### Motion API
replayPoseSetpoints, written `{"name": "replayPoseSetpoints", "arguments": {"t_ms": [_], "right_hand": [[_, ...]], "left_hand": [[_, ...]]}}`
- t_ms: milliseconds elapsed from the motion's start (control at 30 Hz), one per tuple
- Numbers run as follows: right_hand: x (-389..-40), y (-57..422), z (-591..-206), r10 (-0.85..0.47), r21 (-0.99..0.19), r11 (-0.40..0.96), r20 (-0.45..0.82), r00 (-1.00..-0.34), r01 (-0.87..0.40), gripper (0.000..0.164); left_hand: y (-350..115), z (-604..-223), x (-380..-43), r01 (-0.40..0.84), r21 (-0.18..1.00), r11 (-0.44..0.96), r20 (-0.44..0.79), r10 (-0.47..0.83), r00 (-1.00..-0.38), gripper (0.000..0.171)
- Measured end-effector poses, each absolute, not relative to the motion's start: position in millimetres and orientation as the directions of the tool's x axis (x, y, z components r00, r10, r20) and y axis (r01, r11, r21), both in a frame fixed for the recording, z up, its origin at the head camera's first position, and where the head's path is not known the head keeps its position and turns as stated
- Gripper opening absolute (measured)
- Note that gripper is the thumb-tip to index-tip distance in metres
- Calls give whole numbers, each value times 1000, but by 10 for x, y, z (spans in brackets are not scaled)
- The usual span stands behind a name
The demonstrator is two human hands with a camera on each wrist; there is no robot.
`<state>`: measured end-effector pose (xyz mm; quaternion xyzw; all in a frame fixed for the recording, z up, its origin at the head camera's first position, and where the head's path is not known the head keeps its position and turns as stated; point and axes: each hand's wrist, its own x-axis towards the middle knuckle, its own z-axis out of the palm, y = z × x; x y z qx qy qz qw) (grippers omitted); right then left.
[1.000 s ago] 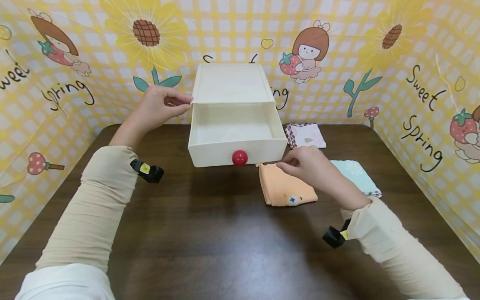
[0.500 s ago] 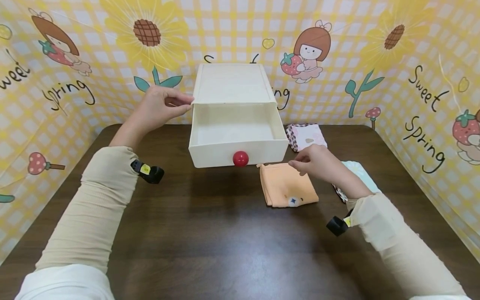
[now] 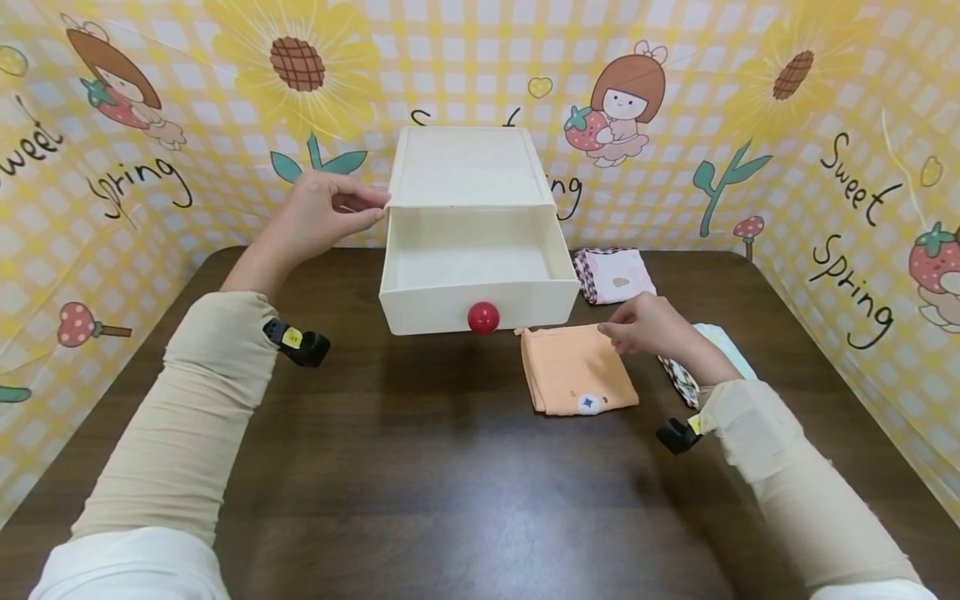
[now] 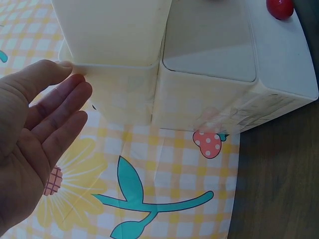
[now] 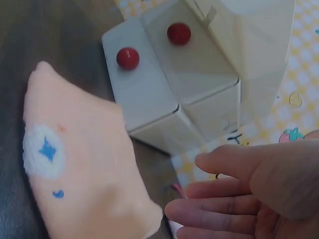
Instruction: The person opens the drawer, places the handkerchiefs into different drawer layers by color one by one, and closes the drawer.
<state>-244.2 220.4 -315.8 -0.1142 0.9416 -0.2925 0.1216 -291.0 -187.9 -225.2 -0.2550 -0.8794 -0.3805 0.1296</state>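
Backing the scene is a yellow-checked cloth (image 3: pixel 465 58), with a dark wooden table (image 3: pixel 360 483) before it. At the table's far edge stands a cream box (image 3: pixel 468 167), its top drawer (image 3: pixel 427 310) pulled out toward the near side. Left of the box, the left hand (image 3: pixel 318 210) lies open, fingertips touching its left front corner. Near the drawer's right, the right hand (image 3: pixel 648 329) is loosely open, holding nothing, at the far-right part of an orange cloth (image 3: pixel 573 371) on the table; contact cannot be told. Farther right lies a pale blue cloth (image 3: pixel 726 340); a white-and-pink cloth (image 3: pixel 618 279) lies beyond. Smallest, a red knob (image 3: pixel 483 317) marks the drawer's front.
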Motion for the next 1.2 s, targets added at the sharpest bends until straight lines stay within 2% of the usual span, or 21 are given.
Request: {"name": "replayPoseSetpoints", "arguments": {"t_ms": [233,733,967,1200], "right_hand": [[-2523,2297,-3242,-210,-598,802,-278,-937,-3,32],[-2640,2361,-3432,-134,-558,815,-445,-886,158,34],[-2675,2401,-3538,-126,-582,791,-457,-881,188,42],[-2705,2389,-3607,-125,-585,789,-451,-884,187,38]], "left_hand": [[-1876,-2245,-2900,562,592,578,436,356,-826,20],[-1849,-2250,-2887,561,593,577,437,354,-826,19],[-1868,-2255,-2915,559,583,589,436,354,-828,19],[-1882,-2260,-2902,550,583,598,426,352,-834,20]]}}
